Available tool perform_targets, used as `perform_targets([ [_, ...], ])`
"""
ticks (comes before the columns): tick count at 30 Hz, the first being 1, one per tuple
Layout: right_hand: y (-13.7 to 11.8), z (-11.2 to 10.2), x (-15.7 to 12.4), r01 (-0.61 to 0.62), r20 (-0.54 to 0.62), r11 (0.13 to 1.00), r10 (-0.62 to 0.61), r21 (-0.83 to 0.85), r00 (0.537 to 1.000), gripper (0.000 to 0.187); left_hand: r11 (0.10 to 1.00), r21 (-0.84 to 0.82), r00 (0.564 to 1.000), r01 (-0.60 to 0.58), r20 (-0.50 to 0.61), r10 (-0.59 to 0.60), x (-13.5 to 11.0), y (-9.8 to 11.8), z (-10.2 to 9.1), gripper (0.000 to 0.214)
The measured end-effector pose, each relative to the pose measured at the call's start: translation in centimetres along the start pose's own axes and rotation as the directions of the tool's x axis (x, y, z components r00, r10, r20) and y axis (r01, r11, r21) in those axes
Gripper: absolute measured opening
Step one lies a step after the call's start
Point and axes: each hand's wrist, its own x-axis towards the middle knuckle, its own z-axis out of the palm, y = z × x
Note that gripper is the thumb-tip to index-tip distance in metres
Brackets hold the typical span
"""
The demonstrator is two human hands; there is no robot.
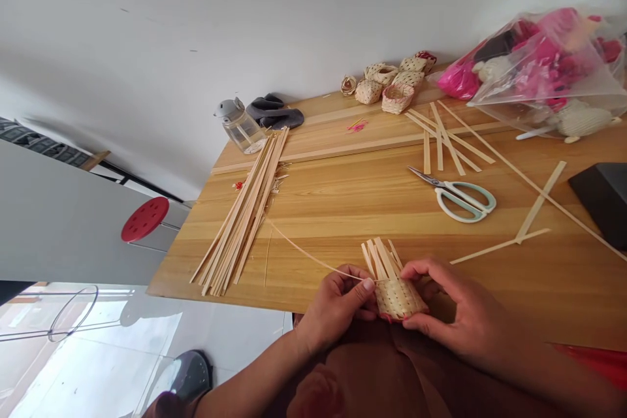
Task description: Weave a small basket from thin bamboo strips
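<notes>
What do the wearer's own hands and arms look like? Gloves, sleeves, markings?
Left hand and right hand: ungloved human hands, no rings or watch visible. Fingers uncovered. Forearms bare where visible; no cables or clear markings. Dark reddish-brown cloth garment on the torso; can't tell its sleeve length.

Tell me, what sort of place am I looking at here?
Probably a small craft workspace, though whether at home or in a workshop I can't tell. The partly woven basket, the bundle of long flat strips and the scissors suggest hand weaving.
</notes>
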Motion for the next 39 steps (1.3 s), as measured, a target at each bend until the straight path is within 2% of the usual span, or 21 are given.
perform_targets([
  [3,0.2,-0.1,-0.1,0.019,-0.009,0.999,-0.020,-0.035,1.000,0.038,0.999,0.004,0.999,-0.032,-0.037,0.032,0.3,-0.3,0.4,0.058],
  [9,0.3,-0.4,-0.6,0.132,-0.008,0.977,-0.135,-0.166,0.991,0.034,0.991,0.073,0.992,-0.108,-0.057,0.112,0.0,0.0,1.0,0.055],
  [12,0.6,-0.5,-0.6,0.142,-0.011,0.968,-0.147,-0.205,0.989,0.035,0.986,0.094,0.988,-0.140,-0.057,0.145,0.2,0.1,1.2,0.053],
  [15,0.9,-0.6,-0.4,0.171,-0.004,0.954,-0.178,-0.248,0.984,0.046,0.980,0.112,0.986,-0.165,0.008,0.165,0.2,0.3,1.2,0.044],
  [18,0.9,-0.9,-0.2,0.240,0.063,0.927,-0.232,-0.289,0.971,0.061,0.970,0.122,0.976,-0.212,0.069,0.205,0.2,0.5,1.1,0.034],
  [21,0.9,-1.0,-0.2,0.251,0.128,0.919,-0.221,-0.305,0.967,0.056,0.971,0.141,0.982,-0.191,0.029,0.189,0.4,0.5,0.8,0.039],
  [25,1.2,-0.9,-0.4,0.246,0.119,0.914,-0.219,-0.321,0.968,0.053,0.962,0.225,0.983,-0.153,-0.067,0.171,1.5,0.6,0.8,0.043],
  [28,1.3,-1.0,-0.4,0.276,0.131,0.898,-0.245,-0.343,0.961,0.051,0.942,0.311,0.981,-0.125,-0.100,0.163,2.5,1.6,1.0,0.042],
  [30,1.3,-1.1,-0.3,0.301,0.159,0.885,-0.260,-0.356,0.952,0.048,0.915,0.387,0.985,-0.112,-0.076,0.153,3.0,2.5,1.1,0.042],
  [35,0.8,-1.6,0.1,0.345,0.230,0.872,-0.277,-0.349,0.933,0.046,0.851,0.509,0.992,-0.126,0.074,0.103,4.0,4.4,0.5,0.040],
  [39,0.0,-2.1,0.6,0.332,0.280,0.872,-0.239,-0.359,0.930,0.054,0.860,0.495,0.992,-0.123,0.045,0.116,4.1,4.5,0.4,0.032],
])
